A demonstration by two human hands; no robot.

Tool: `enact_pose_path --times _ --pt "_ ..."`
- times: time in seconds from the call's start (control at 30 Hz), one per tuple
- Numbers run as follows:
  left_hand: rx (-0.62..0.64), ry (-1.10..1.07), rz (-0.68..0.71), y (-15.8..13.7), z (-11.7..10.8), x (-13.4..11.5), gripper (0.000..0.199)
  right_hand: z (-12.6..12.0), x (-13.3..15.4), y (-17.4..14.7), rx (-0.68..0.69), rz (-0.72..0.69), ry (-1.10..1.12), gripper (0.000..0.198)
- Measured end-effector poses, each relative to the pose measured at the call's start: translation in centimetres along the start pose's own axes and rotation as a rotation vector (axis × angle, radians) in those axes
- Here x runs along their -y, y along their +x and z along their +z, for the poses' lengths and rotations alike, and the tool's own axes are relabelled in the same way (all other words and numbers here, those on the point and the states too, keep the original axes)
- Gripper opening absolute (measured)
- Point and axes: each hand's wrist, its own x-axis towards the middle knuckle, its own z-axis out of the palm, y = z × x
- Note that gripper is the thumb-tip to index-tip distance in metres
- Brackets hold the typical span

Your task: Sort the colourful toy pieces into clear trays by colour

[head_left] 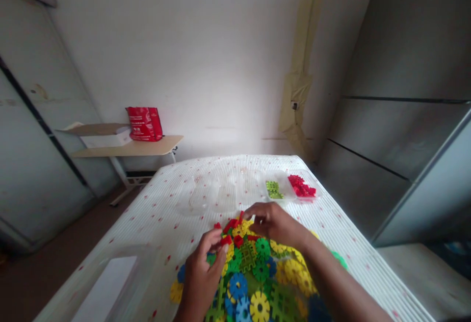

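Observation:
My left hand (pixel 204 268) pinches a small red plastic block (pixel 225 240) between thumb and fingers, at the left edge of a toy heap. Over the far side of the heap is my right hand (pixel 270 221), its fingers bent and apart, the fingertips close to an upright red block (pixel 241 217); whether they touch is unclear. Other red blocks (pixel 231 225) lie between the hands. Below them spread interlocking plastic pieces: blue notched discs (pixel 238 285), yellow notched discs (pixel 259 305), green notched discs (pixel 262 247) and olive-green lattice squares (pixel 248 256).
A clear divided tray (pixel 252 187) stands across the table (pixel 165 236), with green lattice pieces (pixel 273 189) and red blocks (pixel 301 186) in its right compartments. At front left lies a clear plastic container (pixel 138 282) with a white sheet. A side table (pixel 158 147) carries a red bag (pixel 144 123).

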Motion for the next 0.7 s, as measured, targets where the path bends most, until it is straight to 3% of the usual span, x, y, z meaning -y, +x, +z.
enact_pose_path --times 0.13,0.37,0.5,0.57,0.7 --pt "0.057 -0.057 -0.054 -0.3 0.2 0.0 0.03 2.1 1.5 0.3 0.167 -0.132 -0.028 0.024" --pt "0.179 -0.2 -0.137 -0.8 1.1 -0.7 0.03 3.2 0.4 -0.2 0.183 -0.135 -0.102 0.01" --pt "0.204 -0.261 -0.147 -0.9 1.3 -0.8 0.034 2.1 -0.2 -0.1 0.221 -0.109 -0.066 0.013" --pt "0.163 -0.245 -0.137 -0.8 1.0 -0.5 0.039 0.6 -1.0 -0.2 0.139 -0.025 -0.091 0.011" --pt "-0.003 -0.072 -0.115 0.0 -0.3 0.7 0.036 -3.7 -4.0 -1.4 -0.307 0.279 -0.443 0.014"
